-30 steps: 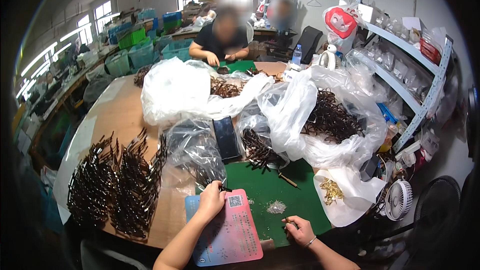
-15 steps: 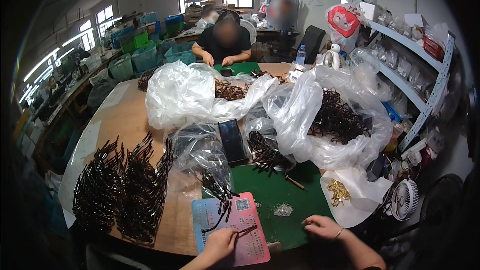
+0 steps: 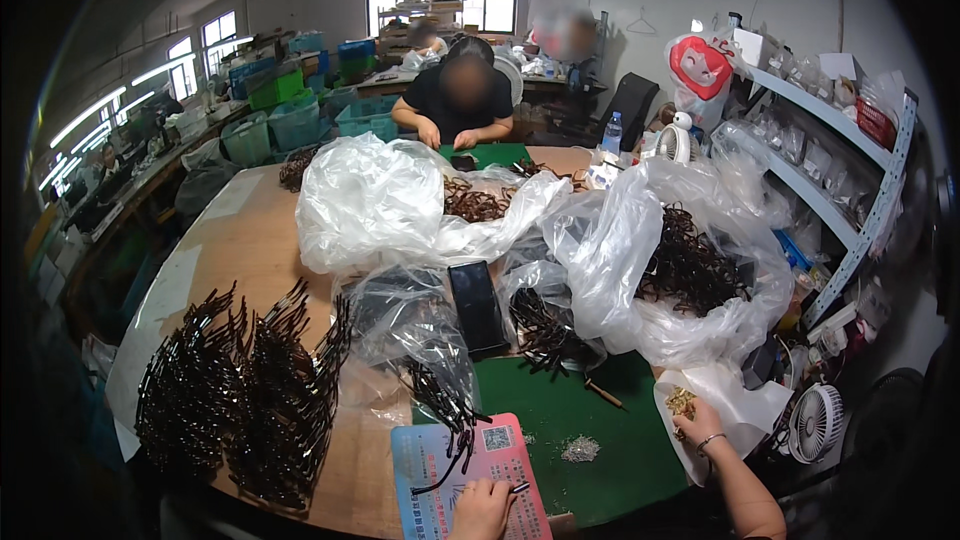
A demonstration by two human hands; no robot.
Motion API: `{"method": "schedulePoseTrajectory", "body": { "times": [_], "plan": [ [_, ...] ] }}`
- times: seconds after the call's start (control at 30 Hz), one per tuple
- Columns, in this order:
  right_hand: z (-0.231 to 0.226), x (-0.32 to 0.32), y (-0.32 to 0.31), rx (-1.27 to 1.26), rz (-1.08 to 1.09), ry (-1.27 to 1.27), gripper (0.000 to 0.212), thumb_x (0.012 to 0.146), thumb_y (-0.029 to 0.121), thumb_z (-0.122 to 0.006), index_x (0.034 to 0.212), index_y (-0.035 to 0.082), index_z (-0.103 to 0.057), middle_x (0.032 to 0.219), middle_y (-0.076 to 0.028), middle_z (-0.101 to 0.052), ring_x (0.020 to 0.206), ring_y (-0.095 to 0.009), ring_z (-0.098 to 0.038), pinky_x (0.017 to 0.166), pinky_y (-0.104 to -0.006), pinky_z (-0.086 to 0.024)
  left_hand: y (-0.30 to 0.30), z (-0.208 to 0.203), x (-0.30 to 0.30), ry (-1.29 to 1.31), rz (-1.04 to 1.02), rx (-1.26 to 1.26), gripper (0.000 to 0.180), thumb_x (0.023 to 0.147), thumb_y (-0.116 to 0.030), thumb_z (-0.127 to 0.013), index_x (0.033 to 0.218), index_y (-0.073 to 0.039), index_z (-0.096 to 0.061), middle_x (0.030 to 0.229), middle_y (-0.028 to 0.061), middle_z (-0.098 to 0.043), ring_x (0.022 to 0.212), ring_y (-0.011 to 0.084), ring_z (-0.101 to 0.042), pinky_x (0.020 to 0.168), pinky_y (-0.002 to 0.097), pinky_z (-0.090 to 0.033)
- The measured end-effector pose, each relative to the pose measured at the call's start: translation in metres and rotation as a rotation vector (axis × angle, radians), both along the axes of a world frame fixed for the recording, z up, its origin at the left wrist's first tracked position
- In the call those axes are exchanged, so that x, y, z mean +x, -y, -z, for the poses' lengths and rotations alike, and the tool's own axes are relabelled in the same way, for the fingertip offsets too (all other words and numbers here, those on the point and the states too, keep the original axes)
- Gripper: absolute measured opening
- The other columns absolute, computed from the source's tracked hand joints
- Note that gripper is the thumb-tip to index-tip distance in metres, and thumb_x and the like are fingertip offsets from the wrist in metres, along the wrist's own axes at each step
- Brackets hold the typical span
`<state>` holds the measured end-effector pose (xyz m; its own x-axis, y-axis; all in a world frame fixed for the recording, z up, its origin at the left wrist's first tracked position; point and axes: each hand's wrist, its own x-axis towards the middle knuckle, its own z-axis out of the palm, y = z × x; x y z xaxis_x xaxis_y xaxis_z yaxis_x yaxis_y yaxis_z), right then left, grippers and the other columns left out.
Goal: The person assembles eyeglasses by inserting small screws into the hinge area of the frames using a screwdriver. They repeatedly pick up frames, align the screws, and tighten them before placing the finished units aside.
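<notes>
My left hand (image 3: 483, 510) is closed around a thin dark strip (image 3: 519, 488), which looks like an eyeglass temple, over a blue and pink printed card (image 3: 503, 460). Several more dark temples (image 3: 447, 405) spill from a clear bag onto the card's upper part. At the right, my right hand (image 3: 703, 424) has its fingers bent in and pressed together on the small gold metal pieces (image 3: 680, 401), which lie on a white sheet (image 3: 740, 399). Its fingertips are partly hidden among them. Tiny silvery bits (image 3: 580, 449) lie heaped on the green mat (image 3: 625, 470) between my hands.
Big bundles of dark temples (image 3: 240, 390) cover the table's left. Beyond the mat are a black phone-like slab (image 3: 476, 306), a wooden-handled tool (image 3: 604, 394) and plastic bags (image 3: 600, 240) of temples. A small fan (image 3: 816, 423) stands right. Across the table a person (image 3: 460, 100) works.
My right hand has moved from above the green mat, right and away from me, onto the gold pieces. My left hand still holds the dark temple, now lower in view. The whole view has shifted slightly.
</notes>
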<state>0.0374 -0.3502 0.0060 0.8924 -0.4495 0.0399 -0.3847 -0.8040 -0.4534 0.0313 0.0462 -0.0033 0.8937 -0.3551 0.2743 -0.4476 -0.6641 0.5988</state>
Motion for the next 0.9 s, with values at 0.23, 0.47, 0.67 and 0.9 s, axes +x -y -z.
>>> {"method": "schedulePoseTrajectory", "body": {
  "times": [0.23,0.47,0.67,0.9],
  "plan": [
    [0.002,0.003,0.012,-0.033,0.053,0.045,0.023,0.07,0.024,-0.065,0.077,0.003,-0.061,0.074,-0.018,-0.062,0.071,-0.034,-0.061,0.065,-0.0413,-0.048,-0.009,-0.013,0.008,-0.006,-0.002,-0.24,0.009,0.085,-0.01,-0.053,0.092,-0.005,-0.053,0.08,0.0176,-0.052,0.069,0.033,-0.053,0.059,0.0416,-0.044],
    [-0.026,0.001,0.001,0.029,0.026,0.079,0.024,0.068,0.021,-0.069,0.076,0.0,-0.059,0.07,-0.015,-0.063,0.065,-0.027,-0.062,0.062,-0.0358,-0.049,0.003,-0.012,-0.004,-0.436,0.051,-0.581,0.022,0.089,-0.01,-0.051,0.11,-0.004,-0.053,0.076,0.0062,-0.053,0.063,0.0147,-0.056,0.055,0.0273,-0.045],
    [-0.086,-0.003,-0.075,0.866,-0.211,-0.366,0.024,0.077,0.021,-0.072,0.087,0.001,-0.062,0.077,-0.004,-0.062,0.052,-0.01,-0.056,0.048,-0.0233,-0.046,0.01,-0.002,-0.014,-0.987,0.181,-0.941,0.031,0.09,-0.012,-0.054,0.121,-0.007,-0.049,0.078,-0.0005,-0.053,0.07,0.009,-0.052,0.062,0.0257,-0.046],
    [-0.076,0.007,-0.17,0.744,-0.814,-0.488,0.028,0.081,0.027,-0.067,0.089,0.001,-0.062,0.082,-0.007,-0.064,0.076,-0.013,-0.058,0.07,-0.0253,-0.046,0.018,-0.016,-0.021,-1.341,0.285,-1.138,0.022,0.089,-0.008,-0.055,0.11,-0.002,-0.049,0.088,0.0082,-0.062,0.079,0.0178,-0.06,0.069,0.0304,-0.051]
  ]
}}
